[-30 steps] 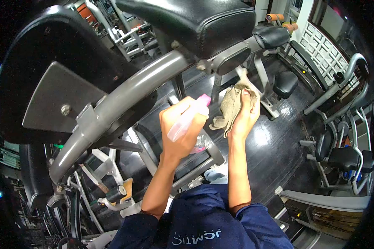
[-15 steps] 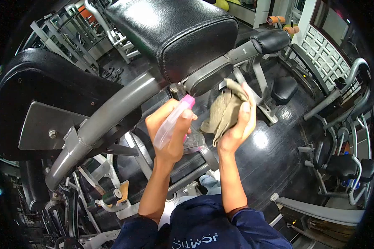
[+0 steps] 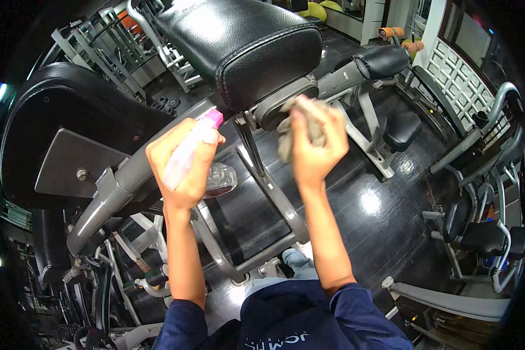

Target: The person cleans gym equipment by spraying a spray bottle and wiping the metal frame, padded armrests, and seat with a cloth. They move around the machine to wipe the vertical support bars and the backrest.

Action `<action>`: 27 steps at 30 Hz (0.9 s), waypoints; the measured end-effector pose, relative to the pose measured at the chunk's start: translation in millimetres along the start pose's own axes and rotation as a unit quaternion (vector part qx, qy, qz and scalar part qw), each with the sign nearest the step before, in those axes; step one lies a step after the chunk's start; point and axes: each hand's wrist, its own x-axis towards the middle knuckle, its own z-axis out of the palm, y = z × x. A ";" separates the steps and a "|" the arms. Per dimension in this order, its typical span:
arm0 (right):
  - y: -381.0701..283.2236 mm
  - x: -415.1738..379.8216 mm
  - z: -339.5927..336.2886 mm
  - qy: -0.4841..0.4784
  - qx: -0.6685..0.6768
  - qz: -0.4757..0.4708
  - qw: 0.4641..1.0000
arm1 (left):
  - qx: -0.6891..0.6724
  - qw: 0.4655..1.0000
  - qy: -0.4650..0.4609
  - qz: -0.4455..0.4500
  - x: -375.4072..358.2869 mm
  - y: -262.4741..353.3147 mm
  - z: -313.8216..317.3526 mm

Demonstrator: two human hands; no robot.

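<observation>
My left hand [image 3: 184, 166] is wrapped around a spray bottle [image 3: 221, 178] with a pink nozzle and a clear body, in front of the grey curved tube [image 3: 128, 175] of a gym machine. In my right hand [image 3: 321, 151] is a bunched beige cloth [image 3: 284, 140], at the rounded dark joint cover [image 3: 268, 114] just under the black padded seat [image 3: 268, 55]. Whether the cloth presses on the cover is hard to tell, as the hand is slightly blurred. To the left stands a large black pad [image 3: 76, 105] with a bolted metal plate.
A black roller pad [image 3: 382, 60] sits on the machine's arm at the right. Lower frame bars [image 3: 268, 251] cross the dark floor [image 3: 356, 233] close to my feet. More gym machines [image 3: 484, 233] stand along the right, with a yellow ball [image 3: 314, 11] at the back.
My right hand has moved up and left with the cloth, which is now bunched at the joint cover. My left hand has shifted left with the spray bottle.
</observation>
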 end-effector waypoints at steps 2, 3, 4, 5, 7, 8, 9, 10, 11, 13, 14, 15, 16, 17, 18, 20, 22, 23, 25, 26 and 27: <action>11.3 18.6 -3.0 0.043 -0.012 0.060 0.997 | -0.019 1.000 -0.006 -0.014 4.6 0.2 -3.0; 14.3 22.9 -3.3 0.055 -0.001 0.103 0.993 | -0.037 0.999 -0.011 -0.030 6.4 0.5 -3.3; 15.1 23.8 -2.8 0.056 -0.020 0.060 0.996 | -0.055 0.998 -0.013 -0.023 7.7 0.6 -2.4; 12.1 18.5 -2.3 0.051 -0.024 0.065 0.996 | -0.057 0.998 -0.013 -0.021 8.7 1.5 -1.4; 3.5 1.1 -1.3 0.022 0.018 0.037 0.999 | -0.028 0.998 -0.031 -0.045 8.7 4.5 -0.5; -1.9 -9.8 -0.5 0.005 0.022 0.018 1.000 | -0.029 0.998 -0.031 -0.044 8.1 5.2 -0.2; -4.0 -23.0 0.8 -0.015 0.033 0.027 0.999 | -0.026 0.997 -0.030 -0.062 7.6 6.0 -0.3; -8.9 -30.5 0.0 -0.031 0.042 0.022 0.998 | -0.022 0.996 -0.031 -0.081 7.4 6.4 -0.2; -11.1 -34.6 -0.5 -0.046 0.052 0.017 0.997 | -0.022 0.996 -0.031 -0.080 7.5 6.4 0.4; -0.7 -33.9 -2.3 -0.048 0.046 0.003 0.998 | -0.016 0.997 -0.019 -0.073 7.4 5.4 1.9; 5.3 -30.6 -4.1 -0.050 0.039 -0.011 0.998 | -0.016 0.997 -0.019 -0.071 7.7 4.0 2.1; 9.1 -22.7 -6.6 -0.042 0.017 -0.019 0.999 | -0.014 0.998 -0.025 -0.064 8.0 2.0 1.9; 12.2 -13.8 -7.7 -0.017 0.005 0.003 1.000 | -0.013 0.998 -0.031 -0.055 8.9 1.7 1.7; 15.6 -5.1 -7.8 0.007 -0.008 0.026 1.000 | -0.012 0.998 -0.030 -0.054 10.0 2.7 1.7; 20.6 4.1 -7.3 0.033 -0.008 0.051 0.998 | -0.022 0.997 -0.030 -0.071 10.1 4.4 1.6; 22.4 15.7 -5.4 0.070 0.002 0.114 0.991 | -0.031 0.996 -0.027 -0.085 10.2 6.4 1.6; 10.3 17.3 -7.4 0.030 0.011 0.088 0.996 | -0.050 0.993 -0.028 -0.104 10.6 6.5 1.4; 4.4 15.4 -9.9 -0.010 0.017 0.064 0.998 | -0.049 0.993 -0.025 -0.101 11.5 8.5 2.1; -6.9 10.3 -14.6 -0.096 0.076 0.022 0.992 | -0.068 0.991 -0.035 -0.114 13.6 13.2 2.6; -13.2 8.9 -17.6 -0.115 0.083 0.015 0.990 | -0.067 0.991 -0.032 -0.112 14.0 15.5 1.7; -16.9 9.0 -18.9 -0.134 0.089 0.008 0.987 | -0.061 0.992 -0.036 -0.108 14.0 18.2 0.5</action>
